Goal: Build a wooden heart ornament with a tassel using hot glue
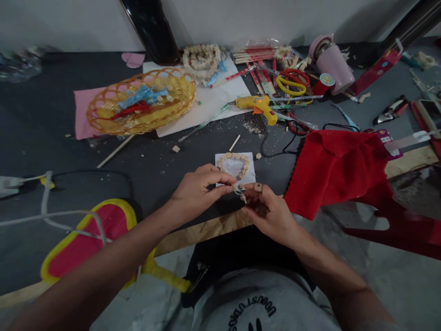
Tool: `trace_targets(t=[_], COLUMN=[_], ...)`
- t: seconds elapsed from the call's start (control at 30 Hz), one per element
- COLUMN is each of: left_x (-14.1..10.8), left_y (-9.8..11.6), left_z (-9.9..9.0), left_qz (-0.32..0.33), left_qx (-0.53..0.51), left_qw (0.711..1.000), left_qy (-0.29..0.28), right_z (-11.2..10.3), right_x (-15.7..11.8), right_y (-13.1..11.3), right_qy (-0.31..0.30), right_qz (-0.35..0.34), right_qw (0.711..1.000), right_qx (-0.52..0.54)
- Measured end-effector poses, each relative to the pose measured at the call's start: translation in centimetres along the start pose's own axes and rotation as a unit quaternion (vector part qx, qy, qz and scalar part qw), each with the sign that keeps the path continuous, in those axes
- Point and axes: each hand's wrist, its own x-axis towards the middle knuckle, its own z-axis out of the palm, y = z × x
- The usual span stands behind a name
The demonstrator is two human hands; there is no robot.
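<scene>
A heart-shaped loop of small beige chips or beads (248,166) lies on a square of white paper (253,174) near the table's front edge. My left hand (210,186) pinches the lower tip of this loop between thumb and fingers. From that tip hangs a thin pale green thread (241,193), looped and reaching down to the other hand. My right hand (267,207) is curled around the thread's end, its fingertips close to it; a square wooden-looking piece sits on one finger. What lies inside that palm is in shadow.
Behind the paper lie a yellow glue gun (257,105), an oval basket (186,99), yellow-handled scissors (291,87) and a pink bottle (336,66). Red felt (339,170) hangs over the edge at right. A pink-and-yellow padded piece (86,239) and a pale cable (46,197) are at left.
</scene>
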Motion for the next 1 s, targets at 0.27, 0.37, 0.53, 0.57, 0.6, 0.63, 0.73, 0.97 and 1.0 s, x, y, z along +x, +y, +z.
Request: trace_targets(t=[0.27, 0.37, 0.53, 0.57, 0.6, 0.63, 0.73, 0.97, 1.0], left_x=[1.4, 1.4, 1.4, 1.5, 1.5, 1.5, 1.5, 1.5, 1.5], left_y=[-1.6, -2.0, -2.5, -2.5, -2.6, -2.6, -2.4, -2.2, -2.2], left_z=[1.5, 1.7, 1.9, 1.9, 2.0, 2.0, 2.0, 1.9, 2.0], left_qz=[0.141, 0.139, 0.140, 0.143, 0.144, 0.143, 0.134, 0.122, 0.124], left_qx=[0.152, 0.163, 0.163, 0.162, 0.163, 0.164, 0.170, 0.181, 0.181], left_qw=[0.977, 0.975, 0.975, 0.974, 0.974, 0.974, 0.973, 0.973, 0.972], left_qy=[0.040, 0.060, 0.059, 0.060, 0.064, 0.067, 0.074, 0.078, 0.080], right_z=[-0.7, -0.6, -0.6, -0.7, -0.7, -0.7, -0.7, -0.6, -0.7], right_x=[0.1, 0.2, 0.3, 0.3, 0.3, 0.4, 0.5, 0.6, 0.6], right_y=[0.0, 0.1, -0.1, -0.1, -0.2, -0.2, -0.3, -0.3, -0.3], right_qy=[-0.012, -0.024, -0.035, -0.038, -0.039, -0.040, -0.036, -0.039, -0.043], right_qz=[-0.045, -0.056, -0.062, -0.060, -0.060, -0.061, -0.065, -0.057, -0.056], right_qw=[0.992, 0.991, 0.991, 0.991, 0.991, 0.991, 0.991, 0.991, 0.991], right_qx=[-0.117, -0.118, -0.117, -0.116, -0.115, -0.114, -0.108, -0.111, -0.110])
